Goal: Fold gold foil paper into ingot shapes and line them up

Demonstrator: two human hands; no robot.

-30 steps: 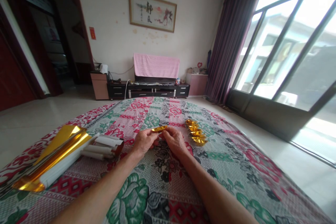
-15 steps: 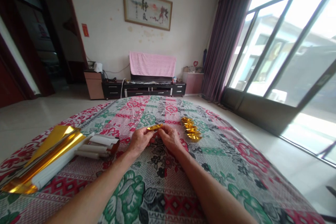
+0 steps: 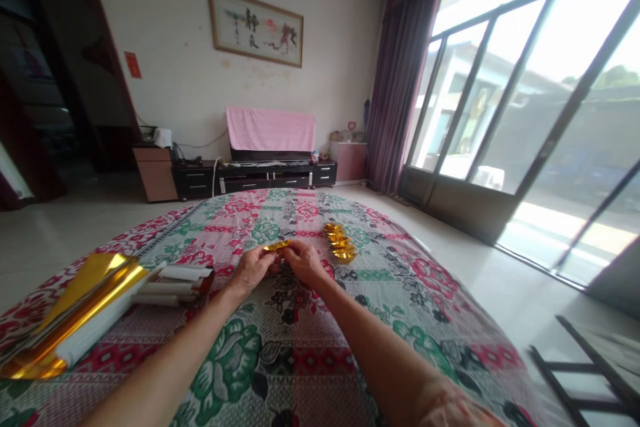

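Observation:
Between my two hands, above the middle of the patterned tablecloth [image 3: 300, 320], is a narrow piece of folded gold foil paper [image 3: 278, 246]. My left hand [image 3: 254, 268] pinches its left end with thumb and fingers. At its right end my right hand [image 3: 303, 260] is closed on it, the fingertips partly hidden behind the thumb. Just right of my hands, a short row of folded gold foil pieces [image 3: 341, 243] lies on the cloth. Far to the left rest loosely rolled gold foil sheets [image 3: 100, 300] with white backs, beside several white rolls [image 3: 167, 285].
Beyond the table's far edge stands a low black TV cabinet [image 3: 250, 181] with a pink cloth [image 3: 271, 129] over the screen. Large windows [image 3: 500, 93] and a purple curtain [image 3: 400, 80] are at the right. A dark-framed chair or stool [image 3: 585, 367] stands at the lower right.
The view has turned to the right, so everything appears shifted left, and the dark frame at lower right shows more. Both hands keep hold of the gold foil piece.

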